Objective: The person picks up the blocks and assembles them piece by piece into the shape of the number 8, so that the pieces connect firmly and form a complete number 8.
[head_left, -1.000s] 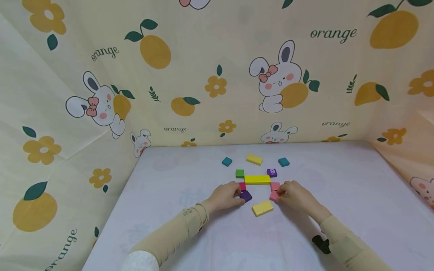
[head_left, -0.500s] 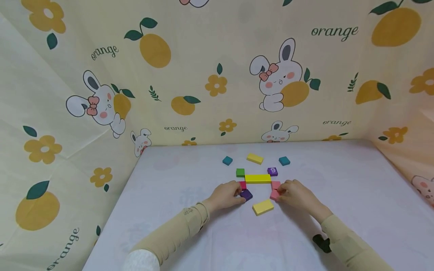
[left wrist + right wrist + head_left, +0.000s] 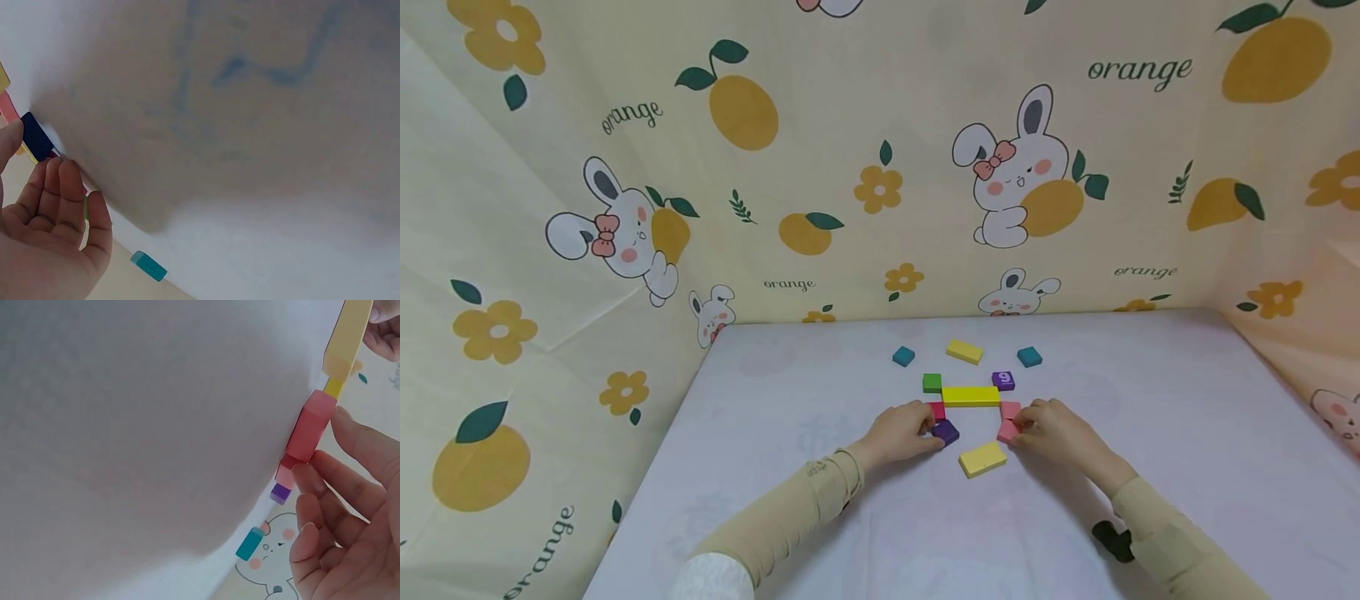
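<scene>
My left hand [image 3: 897, 435] pinches a dark purple block [image 3: 946, 432] between thumb and fingertips, at its two ends in the left wrist view. A red block [image 3: 937, 411], partly behind the fingers, lies just beyond it. On the other side my right hand [image 3: 1060, 433] pinches a pink block [image 3: 309, 428] between thumb and index finger. Another pink block [image 3: 1011, 410] sits directly beyond that one. Both columns lead up to a long bright yellow block [image 3: 971, 397] lying crosswise. Nearer to me, between the hands, is a pale yellow block [image 3: 982, 459].
A green block [image 3: 932, 382] and a purple block marked 9 [image 3: 1003, 381] stand by the long block's ends. Farther back lie two teal blocks [image 3: 903, 356] and a pale yellow block [image 3: 964, 352]. A patterned cloth [image 3: 880, 242] rises behind the white table surface [image 3: 790, 367].
</scene>
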The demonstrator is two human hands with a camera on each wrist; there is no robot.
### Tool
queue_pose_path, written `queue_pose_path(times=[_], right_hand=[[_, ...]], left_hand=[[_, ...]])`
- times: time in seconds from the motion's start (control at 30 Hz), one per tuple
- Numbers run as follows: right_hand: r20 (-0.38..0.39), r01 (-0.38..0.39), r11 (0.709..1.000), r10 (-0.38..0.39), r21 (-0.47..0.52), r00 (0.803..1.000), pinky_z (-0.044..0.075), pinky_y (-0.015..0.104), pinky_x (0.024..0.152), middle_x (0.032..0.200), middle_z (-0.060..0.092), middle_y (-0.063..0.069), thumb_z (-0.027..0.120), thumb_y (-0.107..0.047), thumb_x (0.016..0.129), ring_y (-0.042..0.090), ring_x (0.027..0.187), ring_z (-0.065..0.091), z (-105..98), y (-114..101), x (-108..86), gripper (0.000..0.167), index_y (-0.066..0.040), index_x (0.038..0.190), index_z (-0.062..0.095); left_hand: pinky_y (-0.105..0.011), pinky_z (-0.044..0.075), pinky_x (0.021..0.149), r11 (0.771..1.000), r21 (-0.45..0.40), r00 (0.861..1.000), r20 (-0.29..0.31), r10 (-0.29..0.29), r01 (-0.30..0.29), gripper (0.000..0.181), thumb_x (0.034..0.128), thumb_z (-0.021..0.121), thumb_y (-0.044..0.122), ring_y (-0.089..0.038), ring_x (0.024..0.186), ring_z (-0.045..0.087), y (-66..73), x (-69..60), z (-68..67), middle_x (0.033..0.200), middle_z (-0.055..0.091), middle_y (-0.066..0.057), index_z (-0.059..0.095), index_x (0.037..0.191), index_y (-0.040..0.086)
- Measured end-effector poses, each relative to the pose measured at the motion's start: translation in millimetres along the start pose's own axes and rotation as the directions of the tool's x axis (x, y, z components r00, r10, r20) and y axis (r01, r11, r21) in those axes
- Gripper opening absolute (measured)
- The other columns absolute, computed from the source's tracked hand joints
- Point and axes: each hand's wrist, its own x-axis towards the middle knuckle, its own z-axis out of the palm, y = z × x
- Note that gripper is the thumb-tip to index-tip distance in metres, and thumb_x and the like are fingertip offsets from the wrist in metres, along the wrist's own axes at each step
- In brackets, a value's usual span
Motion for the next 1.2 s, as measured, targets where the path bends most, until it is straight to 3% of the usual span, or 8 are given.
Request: queue_pose_path(times=[0.33,0.57,0.67,0.87,1.2], right_hand=[[0.0,0.024,0.999,-0.024,0.034,1.0,0.051,0.034,0.073,0.087,0.061,0.0,0.073,-0.024,0.078,0.015,0.081,0.051,-0.4,-5.2,-2.1,0.024,-0.01,0.097,0.069],[0.066,0.117,0.991,-0.121,0.062,0.99,0.049,0.029,0.075,0.095,0.06,-0.005,0.076,-0.034,0.074,0.014,0.091,0.049,5.9,-11.5,-1.6,0.034,-0.017,0.103,0.069],[0.063,0.165,0.985,-0.167,0.049,0.984,0.046,0.027,0.073,0.092,0.057,-0.005,0.077,-0.037,0.072,0.013,0.089,0.046,7.5,-13.5,-1.5,0.038,-0.018,0.104,0.069],[0.037,0.255,0.966,-0.256,0.041,0.966,0.042,0.023,0.071,0.088,0.051,-0.004,0.078,-0.032,0.073,0.011,0.087,0.043,9.1,-16.1,-3.3,0.031,-0.02,0.1,0.07],[0.009,0.258,0.966,-0.258,-0.012,0.966,0.038,0.021,0.068,0.081,0.045,-0.005,0.078,-0.029,0.073,0.011,0.083,0.04,9.1,-21.6,-5.1,0.024,-0.019,0.093,0.071]], left_hand=[[-0.017,0.037,0.06,1.0,-0.005,1.0,0.001,-0.009,0.009,0.028,0.0833,0.066,0.042,-0.007,0.066,0.046,-0.2,-1.5,0.4,0.079,0.053,0.007,0.058,0.092,0.016],[-0.017,0.036,0.059,1.0,-0.005,1.0,0.0,-0.001,0.001,0.028,0.0841,0.065,0.041,-0.007,0.066,0.046,-1.8,-1.7,1.1,0.079,0.053,0.006,0.058,0.092,0.016],[-0.017,0.036,0.06,1.0,-0.009,1.0,-0.003,0.004,-0.004,0.028,0.0842,0.065,0.041,-0.007,0.067,0.046,-1.9,-1.8,1.3,0.079,0.054,0.006,0.058,0.092,0.015],[-0.017,0.037,0.061,1.0,0.0,1.0,-0.009,0.014,-0.014,0.027,0.0844,0.065,0.041,-0.006,0.067,0.046,-2.0,-1.5,1.2,0.08,0.054,0.006,0.058,0.092,0.015],[-0.016,0.036,0.06,1.0,-0.006,1.0,-0.014,0.015,-0.015,0.026,0.0844,0.065,0.04,-0.006,0.066,0.046,-2.9,-1.4,0.7,0.078,0.053,0.007,0.058,0.091,0.016]])
